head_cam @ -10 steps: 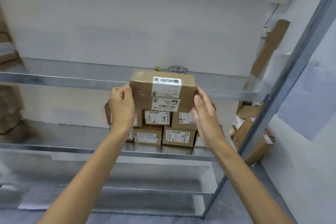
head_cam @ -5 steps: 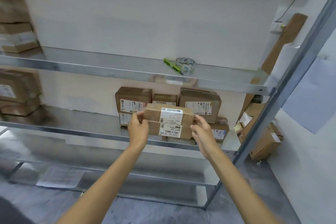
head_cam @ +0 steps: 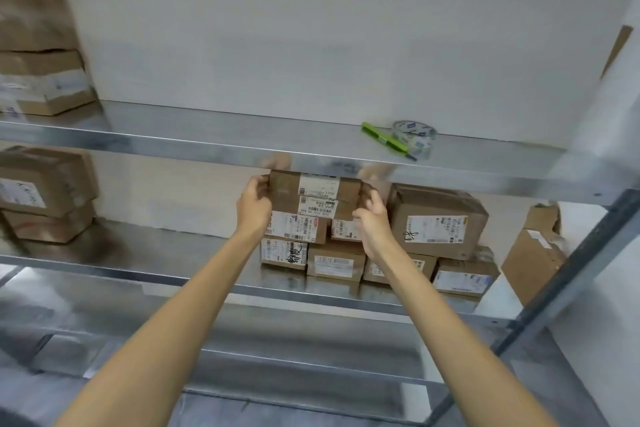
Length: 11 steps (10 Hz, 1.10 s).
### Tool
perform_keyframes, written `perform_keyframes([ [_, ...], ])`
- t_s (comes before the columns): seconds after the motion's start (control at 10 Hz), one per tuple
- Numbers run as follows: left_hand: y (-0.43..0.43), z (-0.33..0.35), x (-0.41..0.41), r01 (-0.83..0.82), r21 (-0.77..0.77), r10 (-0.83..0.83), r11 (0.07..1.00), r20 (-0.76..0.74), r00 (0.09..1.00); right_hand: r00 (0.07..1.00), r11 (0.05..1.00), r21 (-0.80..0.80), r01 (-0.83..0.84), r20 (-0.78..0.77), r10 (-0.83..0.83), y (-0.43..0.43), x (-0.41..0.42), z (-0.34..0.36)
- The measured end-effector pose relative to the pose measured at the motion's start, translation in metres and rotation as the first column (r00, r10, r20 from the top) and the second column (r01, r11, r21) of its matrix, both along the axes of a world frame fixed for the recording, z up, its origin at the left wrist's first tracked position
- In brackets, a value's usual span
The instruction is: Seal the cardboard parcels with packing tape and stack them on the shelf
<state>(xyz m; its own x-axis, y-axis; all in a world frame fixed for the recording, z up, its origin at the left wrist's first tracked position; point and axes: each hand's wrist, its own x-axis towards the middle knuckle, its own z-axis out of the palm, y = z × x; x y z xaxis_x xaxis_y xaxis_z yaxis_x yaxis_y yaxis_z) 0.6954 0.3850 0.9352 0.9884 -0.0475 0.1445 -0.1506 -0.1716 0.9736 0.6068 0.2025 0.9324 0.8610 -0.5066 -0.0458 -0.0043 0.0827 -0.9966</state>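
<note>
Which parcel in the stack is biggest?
The big parcel just right of the right hand, atop small parcels; the held pair and the rest are much flatter.

Plain white wall (head_cam: 311, 28) behind metal shelf rack (head_cam: 173, 144) — grey floor (head_cam: 242, 416) below, soft even light.

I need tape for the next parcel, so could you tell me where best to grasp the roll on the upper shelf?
Take the tape roll by its right rim, fingers in the open core, coming from the front right: it lies flat, hole up, and the green tool lies against its front left.
</note>
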Motion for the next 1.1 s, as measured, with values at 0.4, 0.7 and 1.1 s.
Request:
perform_keyframes([
  [0.4,0.012,-0.014,0.083,0.043,-0.034,-0.046,0.999,-0.112,0.993,0.936,0.989,-0.088,0.121,-0.321,-0.144,0.015,0.09,-0.011],
  [0.7,0.002,-0.023,0.101,0.031,-0.024,-0.035,0.999,-0.164,0.986,0.912,0.983,-0.17,0.066,-0.39,-0.129,-0.012,0.119,-0.036],
  [1.1,0.01,-0.006,0.084,0.037,0.054,-0.03,0.998,-0.123,0.992,0.87,0.952,-0.305,0.003,-0.469,-0.153,0.011,0.072,0.012],
])
